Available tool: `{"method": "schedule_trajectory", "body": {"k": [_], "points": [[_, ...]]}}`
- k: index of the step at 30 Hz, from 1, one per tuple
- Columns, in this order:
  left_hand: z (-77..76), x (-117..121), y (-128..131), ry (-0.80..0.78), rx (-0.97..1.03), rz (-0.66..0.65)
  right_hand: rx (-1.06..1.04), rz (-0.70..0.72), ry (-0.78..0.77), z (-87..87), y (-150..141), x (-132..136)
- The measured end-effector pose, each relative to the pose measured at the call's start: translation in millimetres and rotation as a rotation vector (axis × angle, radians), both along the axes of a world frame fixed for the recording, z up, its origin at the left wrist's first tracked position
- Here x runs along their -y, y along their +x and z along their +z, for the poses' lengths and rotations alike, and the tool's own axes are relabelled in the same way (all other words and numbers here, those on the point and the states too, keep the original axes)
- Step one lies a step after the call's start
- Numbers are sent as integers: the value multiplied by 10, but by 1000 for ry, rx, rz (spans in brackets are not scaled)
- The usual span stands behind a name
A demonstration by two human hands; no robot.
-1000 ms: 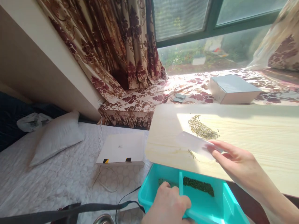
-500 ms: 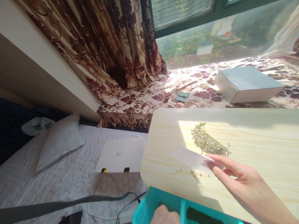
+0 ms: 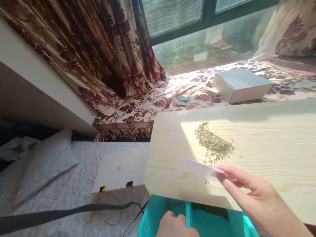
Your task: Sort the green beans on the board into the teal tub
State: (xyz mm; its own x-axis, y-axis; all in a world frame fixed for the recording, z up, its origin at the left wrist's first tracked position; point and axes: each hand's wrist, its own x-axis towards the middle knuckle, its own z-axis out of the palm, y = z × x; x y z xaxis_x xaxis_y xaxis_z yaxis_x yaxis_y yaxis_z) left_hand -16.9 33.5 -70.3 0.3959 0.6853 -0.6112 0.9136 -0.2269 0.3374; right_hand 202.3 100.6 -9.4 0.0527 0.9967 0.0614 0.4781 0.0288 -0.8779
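My right hand (image 3: 256, 191) pinches a thin white card (image 3: 199, 168) between thumb and fingers, held low over the pale wooden tabletop (image 3: 276, 138). Beyond the card lies a loose pile of small greenish-brown seeds (image 3: 214, 143), and a few stray seeds (image 3: 206, 181) lie on the near side of it. Below the table's near edge is a turquoise divided box (image 3: 148, 214) with dark green contents (image 3: 212, 210) in its right compartment. My left hand (image 3: 174, 225) is closed at the near side of this box, beside the divider; its fingertips are hidden.
A light-coloured box (image 3: 244, 85) and a small grey-green folded item (image 3: 183, 100) rest on the floral-covered window ledge. Left of the table, a white flat box (image 3: 120, 169) and a pillow (image 3: 48, 164) lie on the bed. A dark strap (image 3: 74, 212) crosses the lower left.
The view has shifted. The card has swept toward the near table edge, with fewer stray seeds before it. The turquoise box appears more tilted, its right compartment's contents now at the far end.
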Motion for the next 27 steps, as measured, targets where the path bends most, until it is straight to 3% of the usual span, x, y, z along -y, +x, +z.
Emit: {"method": "schedule_trajectory", "body": {"k": [5,16,19,22,27], "points": [[3,-34,44,-2,82,-79,29,-90,60,-41,-89,147],[-18,-126,64,45,52,-108,186,-209,192,-143,4,392],[93,-163,29,16,72,-182,176,-218,179,-146,26,439],[301,-177,40,12,-7,-147,162,-236,167,-110,46,496],[560,-169,97,-59,-28,-81,232,-403,123,-30,128,596]]}}
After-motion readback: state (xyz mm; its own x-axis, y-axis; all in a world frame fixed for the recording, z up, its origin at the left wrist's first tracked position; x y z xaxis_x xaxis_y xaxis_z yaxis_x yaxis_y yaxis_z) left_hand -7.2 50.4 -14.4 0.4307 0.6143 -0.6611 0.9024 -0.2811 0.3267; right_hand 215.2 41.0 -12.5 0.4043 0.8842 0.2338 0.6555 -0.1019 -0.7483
